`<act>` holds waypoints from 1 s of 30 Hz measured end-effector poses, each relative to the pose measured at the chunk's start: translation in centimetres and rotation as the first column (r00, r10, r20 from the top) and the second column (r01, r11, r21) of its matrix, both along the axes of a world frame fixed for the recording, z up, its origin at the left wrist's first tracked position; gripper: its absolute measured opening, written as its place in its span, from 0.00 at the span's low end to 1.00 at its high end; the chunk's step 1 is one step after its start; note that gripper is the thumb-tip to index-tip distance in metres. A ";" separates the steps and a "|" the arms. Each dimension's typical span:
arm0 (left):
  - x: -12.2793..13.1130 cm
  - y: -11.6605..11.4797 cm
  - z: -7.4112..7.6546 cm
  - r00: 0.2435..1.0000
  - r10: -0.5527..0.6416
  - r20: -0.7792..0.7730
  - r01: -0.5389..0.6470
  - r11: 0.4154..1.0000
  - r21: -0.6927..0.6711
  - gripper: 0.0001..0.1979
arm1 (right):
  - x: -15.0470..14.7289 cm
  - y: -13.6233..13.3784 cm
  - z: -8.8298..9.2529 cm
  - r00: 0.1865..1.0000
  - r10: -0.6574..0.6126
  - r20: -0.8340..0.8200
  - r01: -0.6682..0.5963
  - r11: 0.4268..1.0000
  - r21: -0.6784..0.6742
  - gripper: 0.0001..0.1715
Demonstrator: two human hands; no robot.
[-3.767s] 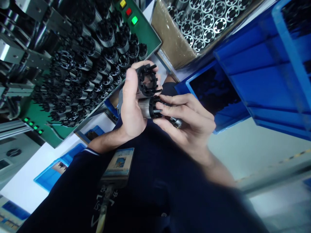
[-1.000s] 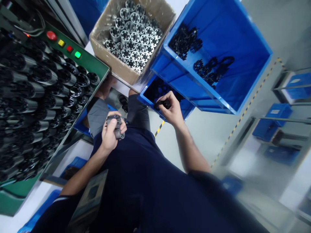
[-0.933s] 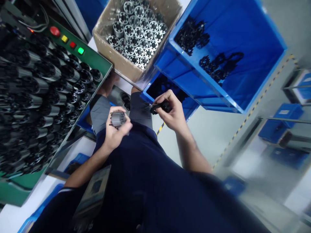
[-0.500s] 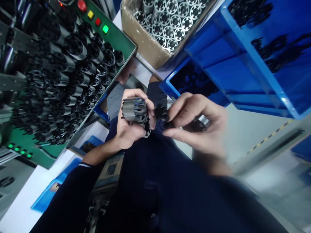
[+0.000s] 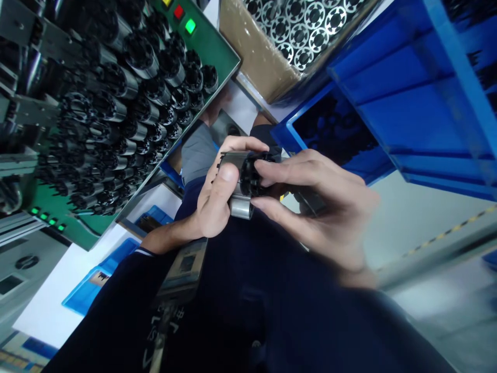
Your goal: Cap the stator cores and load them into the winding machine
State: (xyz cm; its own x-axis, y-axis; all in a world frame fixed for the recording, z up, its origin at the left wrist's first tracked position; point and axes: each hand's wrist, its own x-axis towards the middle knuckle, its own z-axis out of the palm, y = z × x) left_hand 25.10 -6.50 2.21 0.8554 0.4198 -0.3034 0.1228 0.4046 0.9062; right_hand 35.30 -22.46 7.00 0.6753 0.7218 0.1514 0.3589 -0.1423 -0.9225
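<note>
My left hand (image 5: pixel 215 199) is wrapped round a grey metal core (image 5: pixel 235 182) held in front of my dark shirt. My right hand (image 5: pixel 326 204) pinches a black plastic end cap (image 5: pixel 252 178) against the core's open end, fingertips pressed on it. A second metal piece (image 5: pixel 310 203) sits tucked in my right palm, mostly hidden and blurred. Both hands touch each other at the core.
A green machine panel (image 5: pixel 217 49) at left carries several rows of black-capped cores (image 5: pixel 128 98) and coloured buttons. A cardboard box (image 5: pixel 264 62) of bare metal cores stands above. Blue bins (image 5: pixel 388 103) with black plastic parts lie at right. A badge (image 5: pixel 186 269) hangs on my chest.
My right hand came back from the blue bin with a black cap and brought it onto the core in my left hand. The view has swung closer to my hands.
</note>
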 end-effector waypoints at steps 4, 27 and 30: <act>-0.1 0.2 0.0 0.996 -0.045 0.079 0.037 0.993 0.110 0.30 | 0.1 0.0 -0.1 0.999 0.021 -0.027 -0.020 0.999 0.025 0.23; 3.3 0.6 -0.8 0.937 0.086 0.338 -0.030 0.986 -0.167 0.21 | -1.0 -0.3 -3.4 0.979 -0.202 0.013 0.194 0.955 0.225 0.12; 3.6 0.3 -0.3 0.904 0.210 0.373 -0.156 0.973 -0.169 0.18 | -1.9 0.4 -4.6 0.975 -0.199 0.094 0.165 0.943 0.290 0.10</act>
